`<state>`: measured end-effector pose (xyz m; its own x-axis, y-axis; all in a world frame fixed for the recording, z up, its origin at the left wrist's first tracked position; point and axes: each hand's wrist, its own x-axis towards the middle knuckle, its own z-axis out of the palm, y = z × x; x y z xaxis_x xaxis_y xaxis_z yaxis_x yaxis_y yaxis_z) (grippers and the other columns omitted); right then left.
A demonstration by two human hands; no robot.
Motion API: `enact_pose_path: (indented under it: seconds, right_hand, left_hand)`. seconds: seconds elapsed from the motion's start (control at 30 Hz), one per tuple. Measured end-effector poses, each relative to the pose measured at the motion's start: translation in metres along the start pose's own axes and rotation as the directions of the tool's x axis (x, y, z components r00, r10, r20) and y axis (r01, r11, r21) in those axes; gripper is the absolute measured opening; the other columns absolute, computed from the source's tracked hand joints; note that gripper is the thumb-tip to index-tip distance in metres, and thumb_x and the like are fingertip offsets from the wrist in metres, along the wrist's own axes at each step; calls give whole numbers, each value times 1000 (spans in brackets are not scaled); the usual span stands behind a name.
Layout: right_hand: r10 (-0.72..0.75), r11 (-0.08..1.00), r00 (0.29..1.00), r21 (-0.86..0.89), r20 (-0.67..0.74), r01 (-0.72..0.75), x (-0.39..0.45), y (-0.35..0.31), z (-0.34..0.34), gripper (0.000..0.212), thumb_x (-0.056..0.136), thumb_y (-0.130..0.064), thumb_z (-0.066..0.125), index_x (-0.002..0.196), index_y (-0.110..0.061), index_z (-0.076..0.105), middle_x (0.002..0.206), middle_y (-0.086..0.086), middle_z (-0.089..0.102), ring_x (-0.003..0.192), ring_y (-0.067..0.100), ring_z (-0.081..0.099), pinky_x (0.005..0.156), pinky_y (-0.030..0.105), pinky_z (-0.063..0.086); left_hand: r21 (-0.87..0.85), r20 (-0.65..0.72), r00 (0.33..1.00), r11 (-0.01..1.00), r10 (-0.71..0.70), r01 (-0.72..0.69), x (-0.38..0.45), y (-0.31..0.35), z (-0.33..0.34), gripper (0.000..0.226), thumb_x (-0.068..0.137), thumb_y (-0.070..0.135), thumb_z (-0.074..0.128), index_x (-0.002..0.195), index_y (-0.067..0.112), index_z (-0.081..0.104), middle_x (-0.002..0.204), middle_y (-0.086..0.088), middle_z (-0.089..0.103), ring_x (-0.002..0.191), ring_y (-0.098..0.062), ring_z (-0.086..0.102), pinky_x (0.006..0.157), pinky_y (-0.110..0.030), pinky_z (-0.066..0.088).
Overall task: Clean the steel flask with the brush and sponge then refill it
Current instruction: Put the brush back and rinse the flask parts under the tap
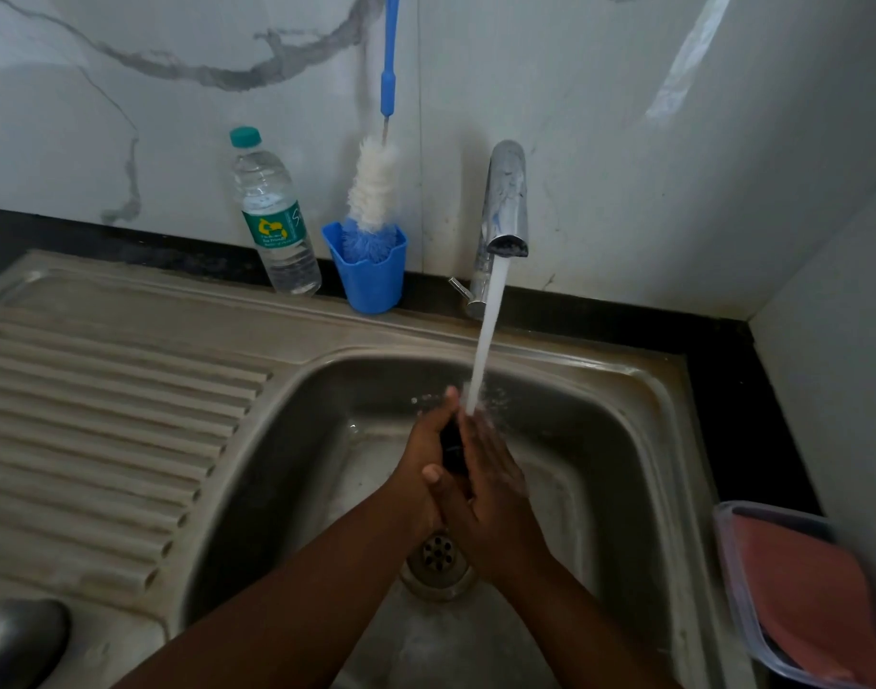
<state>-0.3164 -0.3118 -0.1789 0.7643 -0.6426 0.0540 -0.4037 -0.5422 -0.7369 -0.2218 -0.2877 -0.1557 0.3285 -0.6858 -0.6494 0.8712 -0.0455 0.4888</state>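
My left hand (pixel 423 450) and my right hand (pixel 493 494) meet palm to palm over the sink basin (pixel 600 440), under the running stream of water (pixel 485 340). A small dark object (pixel 450 452) is pressed between the palms; I cannot tell what it is. The fingers of both hands lie fairly straight, and my left thumb rests across my right hand. The bottle brush (pixel 373 191), with a blue handle and white and blue bristles, stands in a blue cup (pixel 371 281) by the wall. A rounded steel object (pixel 18 639) lies at the bottom left, largely cut off by the frame.
The chrome tap (pixel 508 201) is running. A sealed plastic water bottle (pixel 274 216) stands left of the blue cup. The ribbed drainboard (pixel 102 430) fills the left side. A clear container (pixel 739 589) with a pink cloth sits at the right edge. The drain (pixel 438 554) is below my hands.
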Motion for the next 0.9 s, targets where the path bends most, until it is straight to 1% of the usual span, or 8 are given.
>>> enact_pose_path:
  seconds: [0.1, 0.27, 0.4, 0.57, 0.7, 0.77, 0.83, 0.9]
  right_hand:
    - [25, 998, 1000, 56, 8, -26, -2, 3, 4, 76, 86, -76, 21, 151, -42, 3, 159, -20, 1, 144, -7, 0, 116, 21, 10]
    - [152, 983, 988, 101, 30, -154, -1, 5, 1, 93, 71, -91, 8, 148, -39, 2, 161, -14, 5, 142, -5, -3, 117, 23, 7]
    - [54, 998, 998, 16, 32, -54, -3, 5, 4, 93, 78, -85, 9, 154, -30, 11, 159, -15, 1, 146, 1, -3, 119, 27, 5]
    - [53, 998, 999, -23, 2, -52, -8, 1, 7, 81, 77, -85, 4, 146, -42, 4, 152, -24, -3, 144, -3, -5, 109, 12, -6]
    - [57, 998, 997, 44, -49, -55, -10, 1, 11, 79, 80, -84, 9, 146, -41, 8, 153, -24, 3, 145, -4, 2, 112, 12, 1]
    - [43, 998, 997, 56, -67, -39, -11, 0, 12, 80, 82, -83, 11, 147, -38, 8, 155, -20, 5, 145, -3, 4, 114, 16, 6]
    - [25, 1000, 999, 1, -41, -25, -11, -1, 12, 83, 81, -84, 9, 148, -36, 3, 155, -20, -1, 145, -2, -1, 116, 20, 4]
    - [8, 998, 999, -60, -31, -10, -11, 0, 10, 87, 79, -85, 5, 148, -33, 1, 152, -22, -5, 141, -7, -6, 112, 13, -3]
  left_hand:
    - [-13, 31, 1000, 1000, -7, 8, 2, -2, -4, 39, 95, 46, 57, 90, 10, 71, 78, -7, 67, 70, -20, 66, 69, -34, 55]
    - [-160, -15, 993, 980, -118, 114, -2, -4, -7, 62, 97, 58, 45, 119, 3, 63, 92, -19, 72, 82, -29, 71, 74, -39, 61]
    - [48, -202, 977, 996, -66, 77, 0, -2, -1, 52, 103, 49, 39, 96, 5, 66, 63, -11, 71, 74, -26, 66, 66, -36, 51]
    - [24, -295, 952, 995, -82, 94, 9, -1, -4, 48, 105, 41, 42, 91, 1, 66, 73, -14, 69, 79, -29, 63, 72, -37, 52]
    - [-95, -239, 964, 991, -117, 97, 9, -2, -3, 50, 105, 43, 40, 87, 2, 63, 58, -13, 67, 74, -28, 60, 68, -38, 49]
    - [-145, -155, 980, 984, -126, 104, 4, -1, -2, 63, 100, 55, 41, 84, 1, 68, 63, -15, 69, 77, -29, 60, 72, -39, 49]
    - [-113, -72, 992, 989, -101, 92, -2, -1, -2, 66, 94, 59, 48, 73, 2, 74, 67, -13, 67, 74, -25, 61, 75, -37, 49]
    - [-39, -57, 997, 998, -60, 58, -5, -1, 0, 55, 96, 48, 54, 65, 6, 72, 63, -8, 63, 63, -20, 61, 70, -32, 50]
